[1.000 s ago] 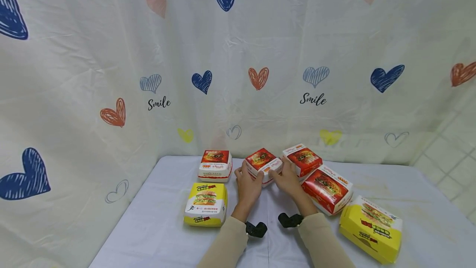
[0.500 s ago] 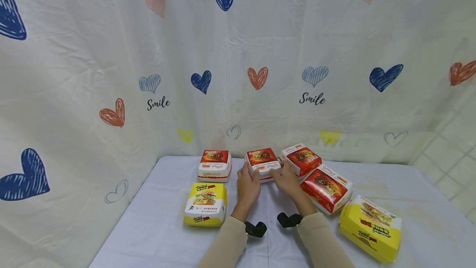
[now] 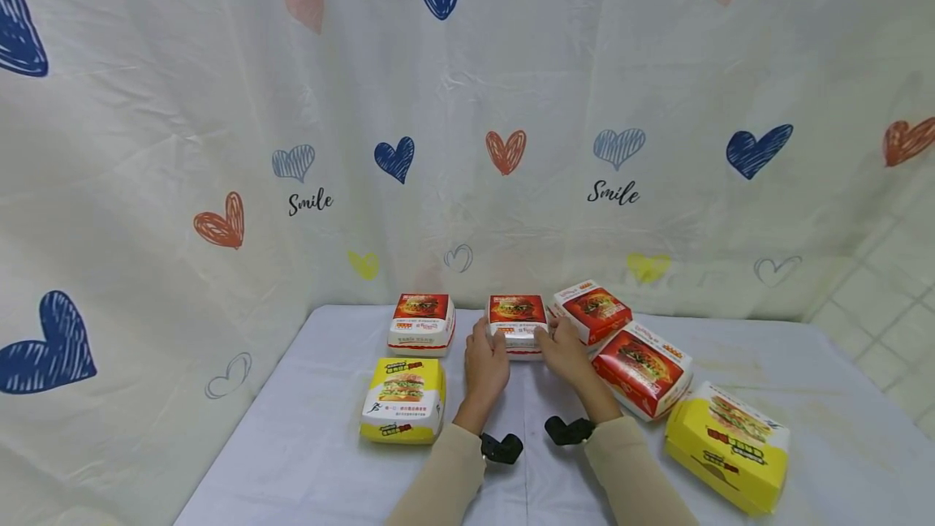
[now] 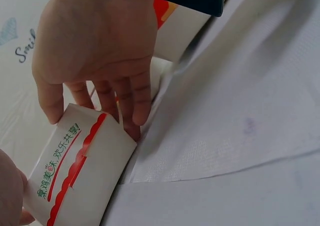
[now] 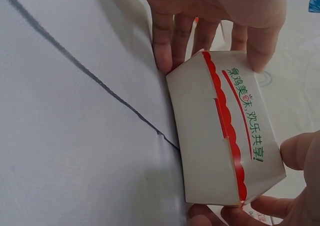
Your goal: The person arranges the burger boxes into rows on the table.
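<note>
A red-and-white burger box [image 3: 517,311] sits square to the back edge of the table, between both hands. My left hand [image 3: 485,364] holds its left side, with the thumb at the front corner. On the opposite side my right hand [image 3: 568,354] grips it the same way. The wrist views show the box's white front with a scalloped red line [image 5: 226,121], its bottom on the cloth. In the left wrist view, the left hand's fingers [image 4: 141,98] lie along the side wall, partly hidden behind the box.
To the left, a red-and-white burger box [image 3: 421,323] stands behind a yellow one [image 3: 404,400]. Right of the hands, two red burger boxes [image 3: 593,311] [image 3: 643,370] and a yellow box [image 3: 729,449] lie in a slanting row. A white cloth [image 3: 292,445] covers the table.
The held burger box has turned from a slanted angle to face straight forward. Both hands have shifted slightly with it. The other boxes keep their places.
</note>
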{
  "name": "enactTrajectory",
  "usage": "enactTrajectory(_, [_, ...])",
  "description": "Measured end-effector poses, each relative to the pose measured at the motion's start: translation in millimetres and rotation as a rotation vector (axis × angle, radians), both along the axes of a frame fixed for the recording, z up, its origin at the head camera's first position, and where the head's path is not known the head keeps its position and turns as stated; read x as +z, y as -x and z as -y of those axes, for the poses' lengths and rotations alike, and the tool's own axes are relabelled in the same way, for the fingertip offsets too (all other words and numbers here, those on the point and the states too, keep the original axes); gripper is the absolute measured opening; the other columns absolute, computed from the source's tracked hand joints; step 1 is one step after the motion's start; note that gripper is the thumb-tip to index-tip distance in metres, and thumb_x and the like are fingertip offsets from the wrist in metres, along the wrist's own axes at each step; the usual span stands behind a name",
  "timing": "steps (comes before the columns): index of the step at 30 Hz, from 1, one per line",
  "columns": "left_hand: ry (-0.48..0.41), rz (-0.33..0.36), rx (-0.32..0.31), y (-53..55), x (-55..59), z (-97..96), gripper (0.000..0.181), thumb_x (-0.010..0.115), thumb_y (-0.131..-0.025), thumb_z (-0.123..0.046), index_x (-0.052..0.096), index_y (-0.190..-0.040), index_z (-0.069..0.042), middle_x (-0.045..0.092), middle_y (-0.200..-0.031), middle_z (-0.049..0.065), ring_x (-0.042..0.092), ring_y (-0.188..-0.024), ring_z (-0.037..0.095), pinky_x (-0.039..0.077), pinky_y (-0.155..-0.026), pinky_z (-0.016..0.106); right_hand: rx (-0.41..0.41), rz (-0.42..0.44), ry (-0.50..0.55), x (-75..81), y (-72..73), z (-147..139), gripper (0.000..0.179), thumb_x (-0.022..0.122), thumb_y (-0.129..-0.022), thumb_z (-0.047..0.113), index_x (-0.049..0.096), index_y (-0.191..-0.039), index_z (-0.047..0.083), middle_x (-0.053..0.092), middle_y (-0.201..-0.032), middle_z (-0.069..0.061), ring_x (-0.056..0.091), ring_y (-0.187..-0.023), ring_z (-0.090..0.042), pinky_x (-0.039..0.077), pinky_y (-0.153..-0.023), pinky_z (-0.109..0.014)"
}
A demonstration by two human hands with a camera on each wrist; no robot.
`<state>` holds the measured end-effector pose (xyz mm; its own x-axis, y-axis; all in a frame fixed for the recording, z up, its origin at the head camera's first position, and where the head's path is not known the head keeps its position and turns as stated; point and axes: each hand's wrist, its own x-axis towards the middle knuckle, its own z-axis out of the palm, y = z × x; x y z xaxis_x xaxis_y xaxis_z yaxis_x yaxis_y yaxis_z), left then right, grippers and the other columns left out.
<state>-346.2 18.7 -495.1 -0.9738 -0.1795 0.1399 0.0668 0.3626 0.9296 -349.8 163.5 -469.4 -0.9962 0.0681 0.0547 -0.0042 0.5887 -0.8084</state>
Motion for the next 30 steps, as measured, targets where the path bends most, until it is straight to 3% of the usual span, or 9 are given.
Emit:
enactTrajectory(6, [0.016,-0.003,0.015,1.2,-0.9,0.1,0.048,0.049,-0.108,-0.03,0.043,-0.151,-0.01,0.055,-0.139,0.019,0.055,-0.125,0.033,0.045,-0.105,0.059,0.005,-0.065,-0.05,-4.2,3.3,-1.5,0.057,0.045,-0.105,0.026,0.037,-0.139,-0.019,0.041,-0.141,-0.042,0.044,-0.133,-0.052,0.036,-0.111,-0.065])
enactTrajectory(30, [0.013,0.01,-0.008,-0.5,0.7,-0.1,0.052,0.046,-0.109,-0.03,0.039,-0.157,-0.011,0.052,-0.145,0.019,0.052,-0.13,0.034,0.043,-0.109,0.06,0.001,-0.014,-0.081,1.0,0.0,-0.7,0.059,0.039,-0.105,0.028,0.035,-0.142,-0.017,0.038,-0.143,-0.041,0.042,-0.133,-0.051,0.033,-0.112,-0.066])
